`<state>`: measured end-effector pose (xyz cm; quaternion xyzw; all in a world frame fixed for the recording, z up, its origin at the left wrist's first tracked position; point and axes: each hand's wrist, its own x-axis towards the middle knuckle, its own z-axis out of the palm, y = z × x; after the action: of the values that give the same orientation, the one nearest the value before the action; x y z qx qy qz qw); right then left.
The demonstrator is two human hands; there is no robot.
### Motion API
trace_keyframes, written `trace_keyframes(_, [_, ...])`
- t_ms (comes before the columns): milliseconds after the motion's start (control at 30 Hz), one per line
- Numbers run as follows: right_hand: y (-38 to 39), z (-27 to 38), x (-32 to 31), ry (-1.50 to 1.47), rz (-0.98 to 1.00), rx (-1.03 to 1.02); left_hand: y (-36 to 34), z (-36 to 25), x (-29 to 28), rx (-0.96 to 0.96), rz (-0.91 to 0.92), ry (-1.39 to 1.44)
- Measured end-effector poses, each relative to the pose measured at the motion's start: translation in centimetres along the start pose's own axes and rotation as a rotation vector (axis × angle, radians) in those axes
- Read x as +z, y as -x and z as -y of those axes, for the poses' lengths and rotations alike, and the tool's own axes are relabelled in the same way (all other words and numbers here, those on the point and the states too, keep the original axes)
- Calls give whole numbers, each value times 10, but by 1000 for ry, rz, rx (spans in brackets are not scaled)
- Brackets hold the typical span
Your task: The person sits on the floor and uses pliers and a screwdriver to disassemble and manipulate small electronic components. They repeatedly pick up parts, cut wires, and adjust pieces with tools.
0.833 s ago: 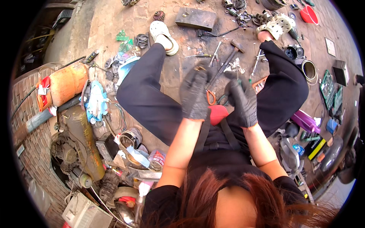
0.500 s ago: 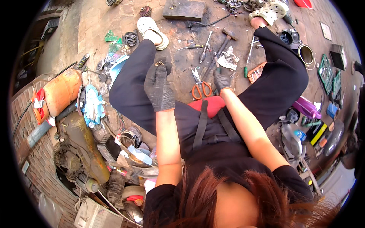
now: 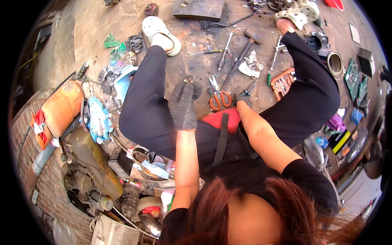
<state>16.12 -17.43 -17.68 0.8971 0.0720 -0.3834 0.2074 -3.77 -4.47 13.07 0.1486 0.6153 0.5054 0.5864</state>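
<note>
My left hand (image 3: pixel 184 104), in a dark grey knit glove, is raised in front of my left thigh. Its fingers close on a small brass-coloured metal piece (image 3: pixel 188 79). Low between my legs is my right hand (image 3: pixel 243 99), gloved alike, its fingers partly hidden by my forearm. It appears closed on a green-handled tool (image 3: pixel 247 91) whose thin end points away to the right; the exact kind is unclear. Orange-handled scissors (image 3: pixel 221 100) lie just left of that hand. Beyond them are a hammer (image 3: pixel 241 55) and a screwdriver (image 3: pixel 223 60).
A crumpled white cloth (image 3: pixel 251 65) and an orange tool case (image 3: pixel 282 83) lie on the right. A dark metal block (image 3: pixel 198 10) stands ahead. Leftward are an orange cylinder (image 3: pixel 63 107), a rusty yellow cylinder (image 3: pixel 96 163) and piled scrap parts. A ring-shaped metal part (image 3: pixel 335 64) sits beyond my right knee.
My right hand has drawn back toward me, and the green-handled tool now slants to the right. My left hand has shifted slightly right and nearer, still gripping the small piece.
</note>
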Motion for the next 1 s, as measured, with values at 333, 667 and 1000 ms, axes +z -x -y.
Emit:
trace_keyframes(333, [-20,19,0,-595,186,-63,-5,-4,12,-72,82,-49])
trace_keyframes(667, [215,-40,-248,-755,729,-962,52,-38,40,119,213,-111])
trace_keyframes(1000, [253,-98,-329,-270,617,-1593,97,-55,47,412,156,-534])
